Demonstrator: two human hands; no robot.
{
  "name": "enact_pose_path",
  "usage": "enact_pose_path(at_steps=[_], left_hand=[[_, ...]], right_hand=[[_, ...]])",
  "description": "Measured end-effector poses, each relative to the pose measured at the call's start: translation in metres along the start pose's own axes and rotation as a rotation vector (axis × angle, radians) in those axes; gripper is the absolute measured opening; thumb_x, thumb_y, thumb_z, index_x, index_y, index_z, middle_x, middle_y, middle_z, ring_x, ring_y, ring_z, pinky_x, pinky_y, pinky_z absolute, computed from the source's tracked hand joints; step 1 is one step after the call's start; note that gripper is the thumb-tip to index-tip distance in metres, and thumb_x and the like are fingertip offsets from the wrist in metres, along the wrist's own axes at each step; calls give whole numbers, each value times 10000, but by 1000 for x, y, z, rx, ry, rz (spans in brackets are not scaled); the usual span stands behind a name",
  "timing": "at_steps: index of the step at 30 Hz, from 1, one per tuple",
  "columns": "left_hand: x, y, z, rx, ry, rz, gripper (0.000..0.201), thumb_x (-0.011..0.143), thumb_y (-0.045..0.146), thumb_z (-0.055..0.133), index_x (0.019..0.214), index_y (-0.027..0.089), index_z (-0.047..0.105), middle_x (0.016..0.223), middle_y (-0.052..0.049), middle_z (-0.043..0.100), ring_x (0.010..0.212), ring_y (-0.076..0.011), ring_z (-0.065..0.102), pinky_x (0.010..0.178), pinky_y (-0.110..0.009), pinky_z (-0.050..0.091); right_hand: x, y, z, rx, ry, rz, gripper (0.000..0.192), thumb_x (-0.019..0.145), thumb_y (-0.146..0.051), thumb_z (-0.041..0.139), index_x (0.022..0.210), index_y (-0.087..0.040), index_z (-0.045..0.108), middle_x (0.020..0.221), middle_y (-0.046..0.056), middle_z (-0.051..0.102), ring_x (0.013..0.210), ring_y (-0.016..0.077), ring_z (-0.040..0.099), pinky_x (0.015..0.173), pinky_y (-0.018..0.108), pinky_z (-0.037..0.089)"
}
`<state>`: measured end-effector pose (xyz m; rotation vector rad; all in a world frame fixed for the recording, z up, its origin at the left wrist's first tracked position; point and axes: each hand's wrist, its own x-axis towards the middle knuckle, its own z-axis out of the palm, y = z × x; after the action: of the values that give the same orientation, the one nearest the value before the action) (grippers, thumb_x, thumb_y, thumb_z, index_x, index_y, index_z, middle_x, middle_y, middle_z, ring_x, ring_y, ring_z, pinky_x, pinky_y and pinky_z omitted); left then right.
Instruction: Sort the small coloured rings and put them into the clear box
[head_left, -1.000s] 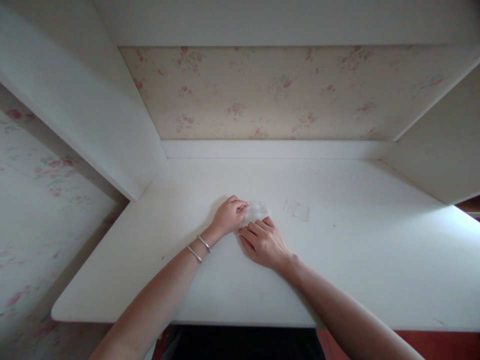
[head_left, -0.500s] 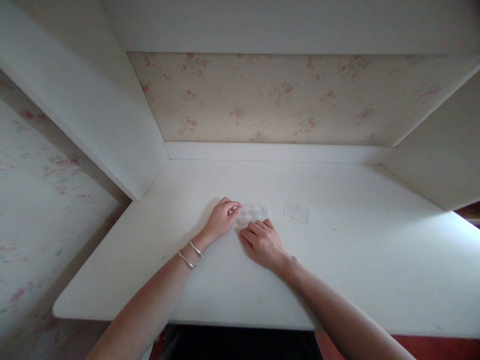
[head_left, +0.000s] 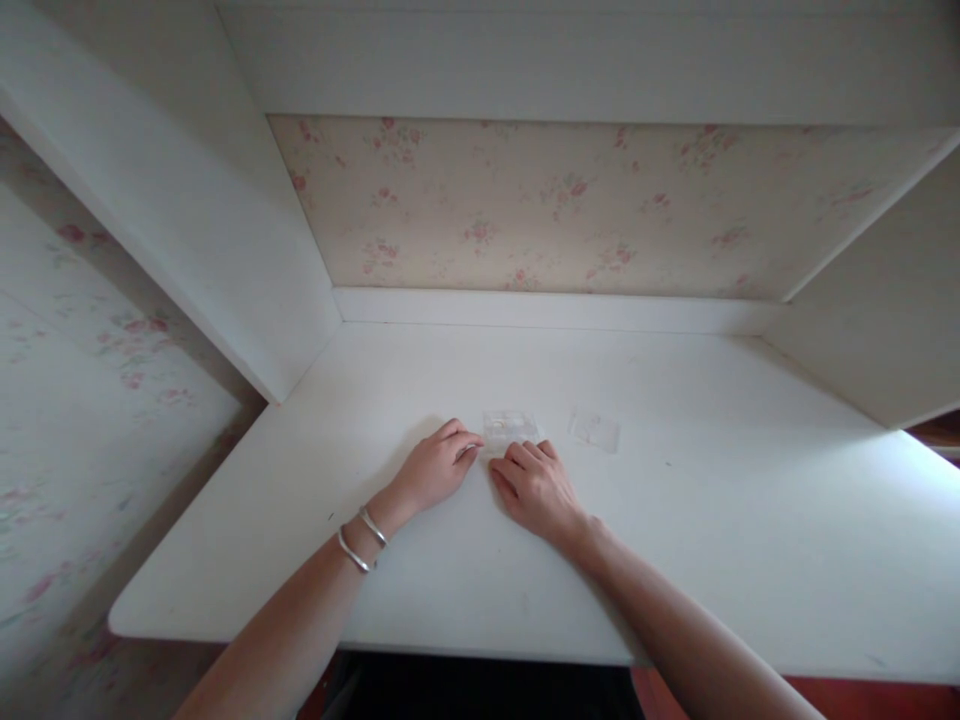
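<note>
A small clear plastic case (head_left: 510,424), divided into compartments, lies flat on the white desk, and its front edge is partly hidden by my right hand. A tiny yellowish thing shows inside it, too small to name. My left hand (head_left: 439,466), with two silver bangles at the wrist, is at the case's front left corner. Its thumb and forefinger are pinched together; whatever is between them does not show. Along the front edge of the case, my right hand (head_left: 538,490) rests with curled fingers, their tips hidden from me.
To the right of the case lies a thin clear plastic piece (head_left: 595,431), like a lid. A small dark speck (head_left: 668,463) is farther right on the white desk (head_left: 712,540). Side panels and a low back ledge (head_left: 555,308) bound the desk.
My left hand has come back toward me from the case's left side to its front left corner. The right hand has barely moved. The view has shifted slightly.
</note>
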<state>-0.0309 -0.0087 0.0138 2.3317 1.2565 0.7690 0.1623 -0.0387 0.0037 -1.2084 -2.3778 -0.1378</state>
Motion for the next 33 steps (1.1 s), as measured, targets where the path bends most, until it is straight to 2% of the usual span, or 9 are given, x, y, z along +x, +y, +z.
enact_pose_path(at_steps=[8,13,19,23,27,33], left_hand=[[-2,6,0,35,-47,-1,208,909,234,457,1002,219,642,965,-29,603,780,-127,593,731,-246,475],[-4,7,2,20,-92,-18,221,905,292,475,1039,219,635,987,-27,593,757,-118,590,739,-241,477],[-6,11,3,47,-165,6,238,896,356,493,1048,265,650,997,-7,572,771,-111,590,756,-233,470],[-5,12,5,117,-187,21,247,901,369,479,1050,287,657,984,-1,570,769,-115,593,748,-242,467],[-4,11,8,160,-181,27,253,910,371,460,1035,285,663,968,2,578,756,-110,593,728,-237,462],[-3,11,13,199,-163,37,261,922,367,434,991,287,673,970,6,586,767,-112,599,715,-237,457]], right_hand=[[-1,4,-4,77,20,13,214,916,-223,461,855,-193,664,757,38,580,745,150,488,714,304,278],[-2,11,-3,205,92,82,214,920,-240,466,904,-200,675,782,37,591,751,144,517,724,293,321],[2,32,-5,346,296,274,207,909,-297,499,910,-198,681,792,37,590,772,152,543,727,301,394],[5,46,-3,442,360,420,223,891,-353,516,894,-212,688,795,32,563,746,152,538,613,273,420],[11,51,2,461,334,447,225,876,-377,532,898,-229,700,804,26,550,709,142,527,574,263,408],[24,47,7,342,203,374,204,869,-357,537,895,-246,707,809,32,566,762,158,533,678,295,396]])
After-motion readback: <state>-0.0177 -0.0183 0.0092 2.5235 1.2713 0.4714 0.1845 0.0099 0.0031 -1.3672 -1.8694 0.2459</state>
